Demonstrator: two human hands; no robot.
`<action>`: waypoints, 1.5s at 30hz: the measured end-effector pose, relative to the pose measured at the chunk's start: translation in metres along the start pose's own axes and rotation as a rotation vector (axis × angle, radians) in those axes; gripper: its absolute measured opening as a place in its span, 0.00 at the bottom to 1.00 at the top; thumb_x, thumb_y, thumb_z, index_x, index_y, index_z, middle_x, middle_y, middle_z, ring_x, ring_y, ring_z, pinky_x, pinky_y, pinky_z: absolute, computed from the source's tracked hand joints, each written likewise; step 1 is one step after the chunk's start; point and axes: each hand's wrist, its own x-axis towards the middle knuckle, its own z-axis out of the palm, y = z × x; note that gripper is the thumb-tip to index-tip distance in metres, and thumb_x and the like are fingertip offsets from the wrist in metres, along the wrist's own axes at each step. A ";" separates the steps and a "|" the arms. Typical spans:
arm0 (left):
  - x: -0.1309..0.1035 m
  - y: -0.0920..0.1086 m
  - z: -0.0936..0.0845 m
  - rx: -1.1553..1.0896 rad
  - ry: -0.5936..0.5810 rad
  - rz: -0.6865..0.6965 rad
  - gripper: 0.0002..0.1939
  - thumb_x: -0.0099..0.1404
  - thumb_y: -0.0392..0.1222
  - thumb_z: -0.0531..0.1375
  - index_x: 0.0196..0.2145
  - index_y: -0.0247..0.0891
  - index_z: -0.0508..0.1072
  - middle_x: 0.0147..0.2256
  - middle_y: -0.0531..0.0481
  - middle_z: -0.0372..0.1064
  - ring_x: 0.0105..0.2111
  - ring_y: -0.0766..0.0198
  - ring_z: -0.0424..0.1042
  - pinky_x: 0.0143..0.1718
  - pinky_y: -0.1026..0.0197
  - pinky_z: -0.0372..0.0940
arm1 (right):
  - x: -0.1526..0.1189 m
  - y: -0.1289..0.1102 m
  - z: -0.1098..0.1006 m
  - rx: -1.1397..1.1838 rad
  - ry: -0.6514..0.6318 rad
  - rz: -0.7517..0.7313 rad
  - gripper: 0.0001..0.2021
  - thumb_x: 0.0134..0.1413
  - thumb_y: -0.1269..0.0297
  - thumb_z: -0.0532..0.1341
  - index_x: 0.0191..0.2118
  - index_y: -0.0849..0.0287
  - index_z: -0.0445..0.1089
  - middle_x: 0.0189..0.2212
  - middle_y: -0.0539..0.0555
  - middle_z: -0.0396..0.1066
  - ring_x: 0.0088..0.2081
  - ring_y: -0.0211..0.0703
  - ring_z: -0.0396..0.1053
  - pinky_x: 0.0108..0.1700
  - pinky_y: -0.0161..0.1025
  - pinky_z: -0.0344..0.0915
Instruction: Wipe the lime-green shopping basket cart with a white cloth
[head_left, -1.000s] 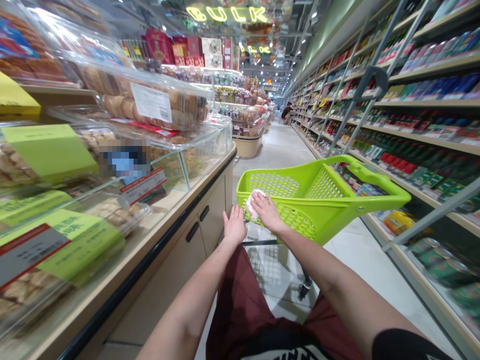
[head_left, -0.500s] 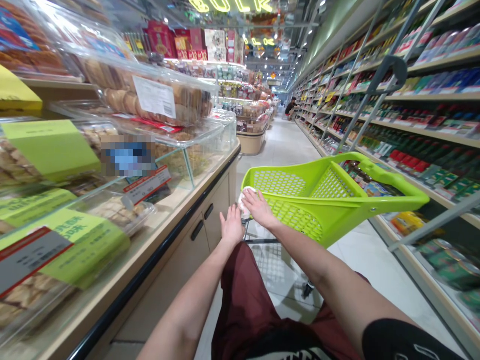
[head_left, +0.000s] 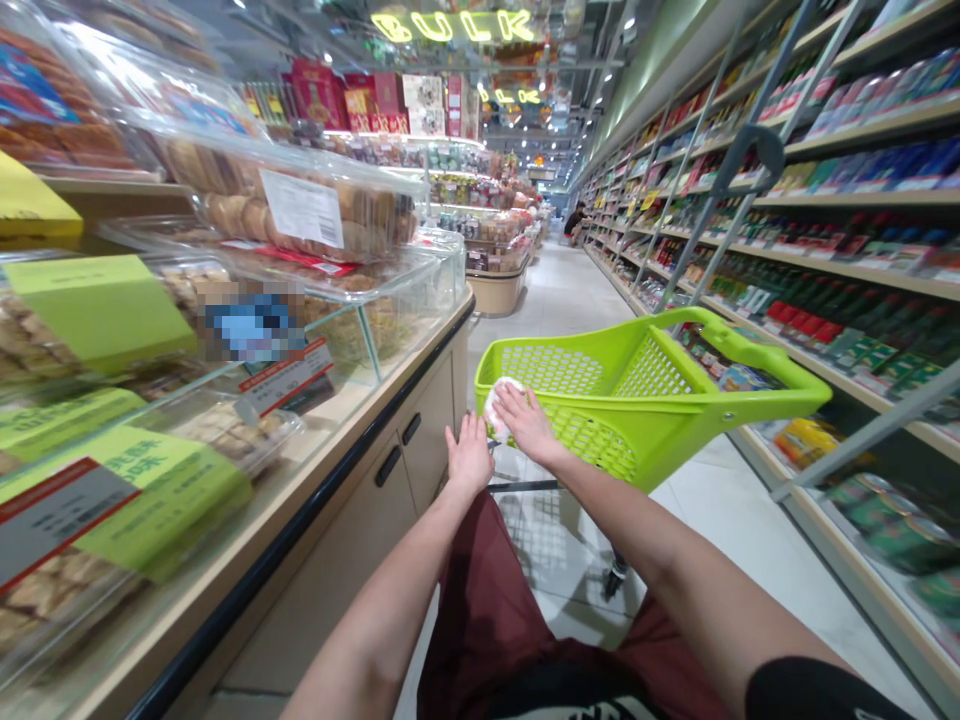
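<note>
A bright green shopping cart (head_left: 667,425) stands before me, its front end toward the counter on the left. My right hand (head_left: 527,420) lies over a white cloth (head_left: 496,405) and presses it against the outside of the cart's front corner. Its fingers are laid flat along the cloth. Just left of it, my left hand (head_left: 471,455) has its fingers spread and holds nothing. It is close to the cart's corner; whether it touches the cart I cannot tell.
On the left runs a counter (head_left: 330,475) with a black rail and packed baked goods (head_left: 300,205). Stocked shelves (head_left: 862,205) and a leaning ladder (head_left: 750,165) stand at the right. Farther down the aisle a person (head_left: 574,220) crouches by the shelves.
My right hand and the cloth have moved slightly right along the cart's corner. My left hand stays beside them, fingers still apart. The whole view has shifted a little.
</note>
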 end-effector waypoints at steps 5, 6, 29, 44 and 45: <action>0.002 0.015 -0.006 0.009 0.037 0.064 0.35 0.54 0.38 0.51 0.59 0.32 0.47 0.62 0.43 0.39 0.61 0.56 0.36 0.59 0.42 0.35 | -0.021 0.016 0.010 -0.025 -0.069 0.005 0.19 0.56 0.72 0.50 0.53 0.63 0.60 0.60 0.59 0.47 0.61 0.51 0.40 0.58 0.58 0.43; 0.002 0.017 -0.006 0.012 0.034 0.073 0.35 0.54 0.38 0.51 0.59 0.31 0.47 0.62 0.43 0.39 0.61 0.56 0.36 0.59 0.42 0.35 | -0.029 0.016 0.014 -0.022 -0.093 -0.003 0.18 0.55 0.72 0.51 0.53 0.63 0.61 0.60 0.59 0.48 0.61 0.51 0.41 0.58 0.58 0.44; 0.000 0.074 -0.021 0.024 -0.003 0.204 0.35 0.54 0.36 0.49 0.60 0.33 0.45 0.62 0.44 0.37 0.62 0.56 0.35 0.59 0.44 0.34 | -0.095 0.042 -0.018 -0.001 -0.108 0.041 0.19 0.56 0.70 0.50 0.54 0.58 0.59 0.59 0.57 0.49 0.61 0.48 0.43 0.58 0.55 0.43; -0.007 0.113 -0.017 0.002 -0.002 0.320 0.34 0.55 0.38 0.48 0.60 0.31 0.46 0.62 0.43 0.38 0.61 0.56 0.36 0.59 0.42 0.33 | -0.150 0.059 -0.021 -0.051 -0.127 0.183 0.18 0.56 0.70 0.50 0.52 0.59 0.61 0.59 0.58 0.51 0.60 0.51 0.45 0.57 0.58 0.44; -0.007 0.116 -0.017 -0.003 0.001 0.327 0.34 0.55 0.38 0.48 0.60 0.31 0.46 0.62 0.43 0.38 0.61 0.56 0.36 0.59 0.42 0.33 | -0.149 0.062 -0.029 -0.050 -0.103 0.183 0.18 0.56 0.70 0.49 0.53 0.58 0.60 0.59 0.57 0.50 0.60 0.50 0.44 0.57 0.57 0.43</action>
